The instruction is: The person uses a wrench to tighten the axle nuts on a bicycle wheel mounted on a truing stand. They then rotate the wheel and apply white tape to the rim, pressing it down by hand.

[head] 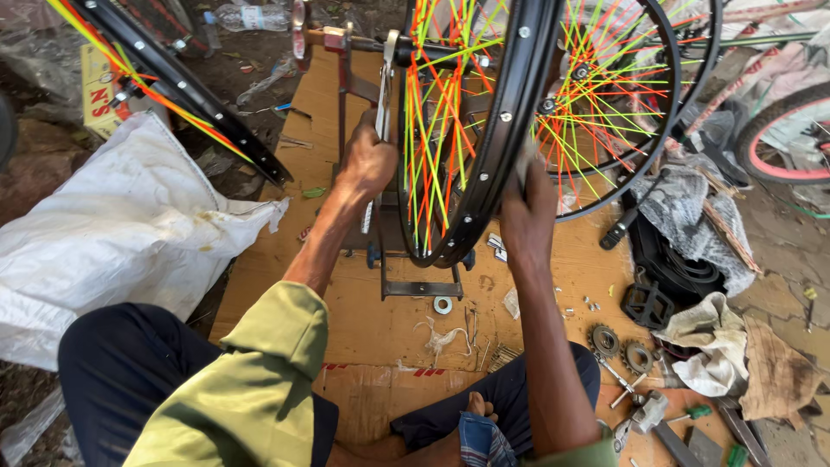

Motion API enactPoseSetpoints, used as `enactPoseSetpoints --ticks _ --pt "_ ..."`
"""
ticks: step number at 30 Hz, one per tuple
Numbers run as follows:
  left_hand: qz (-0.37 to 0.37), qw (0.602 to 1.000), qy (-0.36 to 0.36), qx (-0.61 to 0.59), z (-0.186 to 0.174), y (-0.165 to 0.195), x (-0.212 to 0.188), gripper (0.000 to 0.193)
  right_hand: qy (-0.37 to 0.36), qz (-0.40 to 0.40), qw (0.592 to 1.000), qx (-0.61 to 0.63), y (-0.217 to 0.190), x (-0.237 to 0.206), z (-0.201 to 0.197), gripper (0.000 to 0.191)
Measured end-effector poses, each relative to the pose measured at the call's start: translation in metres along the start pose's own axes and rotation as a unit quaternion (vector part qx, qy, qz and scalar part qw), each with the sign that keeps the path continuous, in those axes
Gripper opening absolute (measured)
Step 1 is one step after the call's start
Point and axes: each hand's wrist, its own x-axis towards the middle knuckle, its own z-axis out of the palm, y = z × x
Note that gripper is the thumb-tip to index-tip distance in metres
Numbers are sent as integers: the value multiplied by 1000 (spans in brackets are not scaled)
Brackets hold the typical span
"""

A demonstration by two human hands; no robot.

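At the centre of the frame, the left hand (pixel 367 163) is gripping the upright arm of the metal truing stand (pixel 406 259) to brace it, while the right hand (pixel 527 216) is clasping the black rim of the colourfully spoked bicycle wheel (pixel 510 112), steadying it.

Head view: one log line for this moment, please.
left hand: on stand upright | right hand: on black rim | wheel: mounted in stand | sprockets: on board

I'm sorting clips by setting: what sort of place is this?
Probably an open-air bicycle repair spot on the ground: a wheel with coloured spokes in a truing stand, loose sprockets, and tools lying about.
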Motion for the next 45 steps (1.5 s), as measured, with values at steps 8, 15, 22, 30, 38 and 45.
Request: enactPoseSetpoints --ticks 8,15,22,30,38,45 --pt "15 968 70 -240 -70 77 -102 34 -107 254 950 -146 137 -93 -10 24" --pt "-117 901 308 -283 -77 55 -176 30 -124 54 963 -232 176 -139 -9 21" --pt "-237 957 120 117 -63 -42 -229 48 -103 150 978 -100 148 -124 2 31" --pt "-44 989 102 -94 -44 1 -216 40 -96 112 948 281 62 -107 -1 42" --pt "-36 999 -5 -6 -45 34 -183 27 -98 110 983 111 52 -93 -4 41" --pt "116 962 18 246 -41 13 -176 28 -108 121 981 107 58 -85 -14 56"
